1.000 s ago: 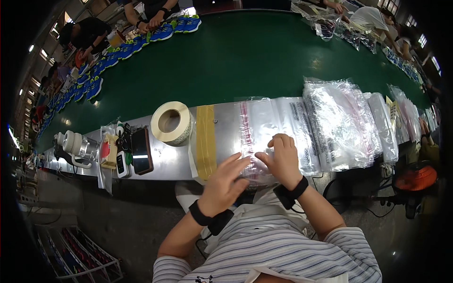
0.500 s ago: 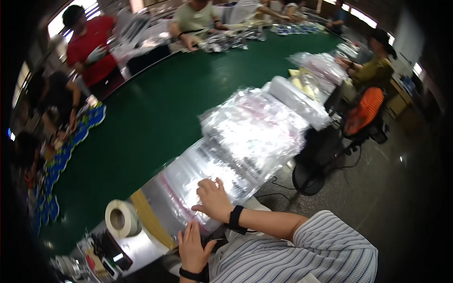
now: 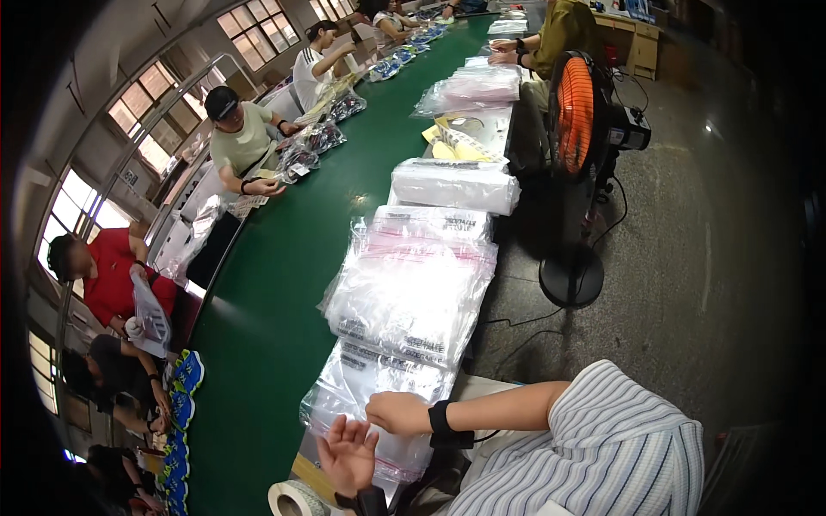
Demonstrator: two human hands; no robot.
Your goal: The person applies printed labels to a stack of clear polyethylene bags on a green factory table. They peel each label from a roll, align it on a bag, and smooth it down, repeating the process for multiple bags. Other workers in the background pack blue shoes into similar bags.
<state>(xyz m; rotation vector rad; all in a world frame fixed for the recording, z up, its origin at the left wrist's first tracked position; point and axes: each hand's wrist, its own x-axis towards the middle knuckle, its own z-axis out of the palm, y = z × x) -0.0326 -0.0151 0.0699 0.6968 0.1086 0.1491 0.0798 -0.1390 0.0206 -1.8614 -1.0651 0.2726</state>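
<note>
Head view: clear, crinkled zip bag (image 3: 366, 391) lies flat under right hand (image 3: 397, 411); left hand (image 3: 348, 451) spread.

both of the person's arms come in from the lower right of the view, which is turned well off to one side. the right hand (image 3: 397, 411) lies palm down, knuckles up, fingers curled loosely under and pointing toward the left of the picture. a dark band circles its wrist, and behind it the bare forearm runs back to a striped short sleeve. the left hand (image 3: 347, 453) sits lower, just below the right one and close beside it, its palm turned up and open toward the camera, fingers spread and raised. a dark band wraps that wrist too; its forearm is mostly out of sight.
</note>
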